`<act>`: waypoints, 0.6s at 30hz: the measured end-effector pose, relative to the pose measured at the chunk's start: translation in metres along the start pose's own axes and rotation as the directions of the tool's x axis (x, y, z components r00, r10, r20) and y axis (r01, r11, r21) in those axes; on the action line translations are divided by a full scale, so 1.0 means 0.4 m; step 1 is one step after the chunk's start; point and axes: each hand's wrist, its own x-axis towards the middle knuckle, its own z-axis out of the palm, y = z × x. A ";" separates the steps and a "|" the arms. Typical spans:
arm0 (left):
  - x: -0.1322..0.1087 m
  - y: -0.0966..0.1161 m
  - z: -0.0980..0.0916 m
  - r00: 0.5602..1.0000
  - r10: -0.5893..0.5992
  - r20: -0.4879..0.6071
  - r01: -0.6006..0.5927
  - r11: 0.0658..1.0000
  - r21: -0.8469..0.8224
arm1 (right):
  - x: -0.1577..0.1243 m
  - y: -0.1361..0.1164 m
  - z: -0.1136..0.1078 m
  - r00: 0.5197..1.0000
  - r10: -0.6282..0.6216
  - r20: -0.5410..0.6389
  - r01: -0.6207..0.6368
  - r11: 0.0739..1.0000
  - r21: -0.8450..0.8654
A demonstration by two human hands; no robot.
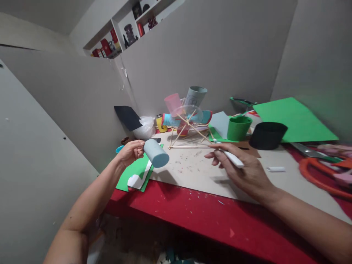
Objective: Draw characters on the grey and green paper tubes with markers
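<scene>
My left hand is closed on a pale blue paper cup, held on its side above the table's left end with its closed base toward me. My right hand grips a white pen-like tool, its tip pointing toward a stick-built wheel that carries several coloured paper cups. That model stands on a beige cardboard sheet just beyond both hands.
A green cup and a black cup stand right of the model. Green paper sheets lie at the back right, another green sheet under my left hand. A white cap and orange scissors lie to the right. The table's red edge runs in front.
</scene>
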 end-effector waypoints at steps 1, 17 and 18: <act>0.002 -0.002 0.028 0.999 0.013 0.032 -0.014 0.999 0.030 | 0.000 -0.004 0.001 1.000 -0.007 -0.012 0.007 1.000 0.006; -0.004 -0.002 0.349 0.878 0.150 0.455 -0.374 0.808 0.456 | 0.009 -0.052 -0.002 0.999 -0.008 -0.045 0.013 0.995 0.099; -0.004 -0.003 0.354 0.866 0.177 0.469 -0.416 0.774 0.477 | 0.010 -0.053 -0.004 0.999 0.004 -0.033 0.000 0.994 0.107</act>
